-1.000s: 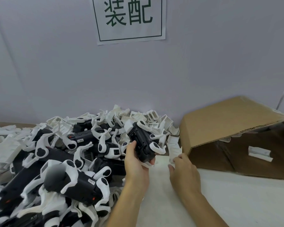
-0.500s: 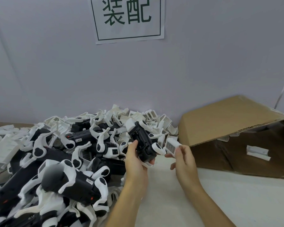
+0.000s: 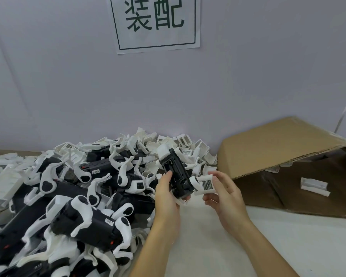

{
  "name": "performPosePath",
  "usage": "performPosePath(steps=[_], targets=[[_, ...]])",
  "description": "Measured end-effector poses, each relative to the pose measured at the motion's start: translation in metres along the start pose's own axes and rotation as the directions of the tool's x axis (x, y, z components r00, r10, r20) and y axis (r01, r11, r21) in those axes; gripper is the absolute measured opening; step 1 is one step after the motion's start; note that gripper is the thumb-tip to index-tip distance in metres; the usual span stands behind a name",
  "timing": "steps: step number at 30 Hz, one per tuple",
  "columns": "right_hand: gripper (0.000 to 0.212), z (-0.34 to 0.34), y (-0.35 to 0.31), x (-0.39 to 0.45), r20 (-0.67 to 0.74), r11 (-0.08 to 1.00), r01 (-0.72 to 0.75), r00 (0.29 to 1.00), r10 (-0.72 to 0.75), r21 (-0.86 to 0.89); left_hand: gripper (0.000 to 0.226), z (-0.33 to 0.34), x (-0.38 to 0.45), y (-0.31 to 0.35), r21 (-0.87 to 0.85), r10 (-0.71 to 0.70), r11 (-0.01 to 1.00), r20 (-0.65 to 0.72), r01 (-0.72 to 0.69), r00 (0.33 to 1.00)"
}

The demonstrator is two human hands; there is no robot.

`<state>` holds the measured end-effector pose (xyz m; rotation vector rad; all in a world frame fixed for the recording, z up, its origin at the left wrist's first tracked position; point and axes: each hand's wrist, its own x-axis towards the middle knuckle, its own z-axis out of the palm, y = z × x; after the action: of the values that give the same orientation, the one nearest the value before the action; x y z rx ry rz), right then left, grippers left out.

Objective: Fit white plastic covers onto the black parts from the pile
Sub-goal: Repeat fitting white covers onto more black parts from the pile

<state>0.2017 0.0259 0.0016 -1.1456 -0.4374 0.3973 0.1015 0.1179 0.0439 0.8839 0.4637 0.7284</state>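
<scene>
Centrally, the left hand [image 3: 168, 194] is gripping a black part [image 3: 176, 174] while the right hand [image 3: 222, 190] is pinching a white cover [image 3: 205, 184] just beside it (nearly touching). Crowding left is the pile [image 3: 68, 196]; a cardboard box [image 3: 288, 156] is lying right, bare table [image 3: 208, 246] between.

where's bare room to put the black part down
Free: the white tabletop between the right forearm and the tipped brown cardboard box, and the strip between the forearms. Crowded: the pile of black and white plastic parts on the left.
</scene>
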Motion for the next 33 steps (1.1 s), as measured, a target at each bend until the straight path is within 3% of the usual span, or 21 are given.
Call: performPosePath(steps=[3,6,9,12,15,16,19,21,24,27,28,30,33], targets=[[0.009,-0.006,0.001,0.002,-0.034,0.984,-0.031,0.999,0.025,-0.178,0.029,0.000,-0.001,0.001,0.012,0.003,1.000,0.003,-0.003,1.000],[0.015,-0.006,0.007,-0.002,-0.012,0.904,-0.072,0.997,0.073,-0.422,0.028,-0.001,-0.003,0.002,0.005,-0.002,1.000,-0.002,0.002,1.000],[0.020,-0.008,0.006,-0.005,-0.030,0.795,0.003,0.999,-0.027,-0.607,0.028,0.000,-0.004,0.002,-0.001,-0.008,1.000,-0.005,0.008,1.000],[0.023,-0.012,0.000,-0.008,-0.013,0.588,0.080,0.988,-0.153,-0.805,0.027,0.002,-0.003,0.003,-0.017,-0.012,1.000,-0.018,0.012,1.000],[0.019,-0.013,-0.005,-0.014,0.043,0.219,0.072,0.990,-0.132,-0.973,0.027,0.001,-0.003,0.003,-0.034,-0.015,0.999,-0.025,0.015,1.000],[0.020,-0.013,-0.007,-0.015,0.051,0.157,0.071,0.990,-0.130,-0.985,0.026,0.001,-0.003,0.003,-0.036,-0.013,0.999,-0.028,0.012,1.000],[0.021,-0.014,-0.009,-0.016,0.101,0.206,0.136,0.980,-0.170,-0.969,0.026,0.001,-0.003,0.002,-0.027,-0.015,1.000,-0.032,0.014,0.999],[0.037,-0.010,-0.005,-0.016,0.161,0.224,0.183,0.981,-0.112,-0.957,0.027,0.002,-0.003,0.002,-0.014,-0.025,1.000,-0.027,0.025,0.999],[0.071,-0.005,0.009,-0.015,0.173,0.064,0.171,0.985,0.025,-0.983,0.030,0.000,-0.004,0.001,0.030,-0.025,0.999,-0.027,0.026,0.999],[0.059,-0.006,0.014,-0.013,0.164,0.017,0.164,0.986,-0.003,-0.986,0.033,0.000,-0.003,-0.001,0.066,0.011,0.998,-0.011,-0.010,1.000],[0.048,-0.006,0.013,-0.012,0.168,0.046,0.169,0.985,-0.025,-0.985,0.032,0.001,-0.003,-0.001,0.068,0.024,0.997,0.002,-0.024,1.000],[0.025,-0.005,0.010,-0.010,0.132,0.231,0.154,0.985,-0.108,-0.961,0.028,0.001,-0.004,0.000,0.072,0.046,0.996,0.042,-0.049,0.998],[0.019,-0.003,0.006,-0.007,0.039,0.503,0.177,0.961,-0.272,-0.846,0.020,0.000,-0.003,-0.002,0.162,0.116,0.979,0.073,-0.126,0.991]])
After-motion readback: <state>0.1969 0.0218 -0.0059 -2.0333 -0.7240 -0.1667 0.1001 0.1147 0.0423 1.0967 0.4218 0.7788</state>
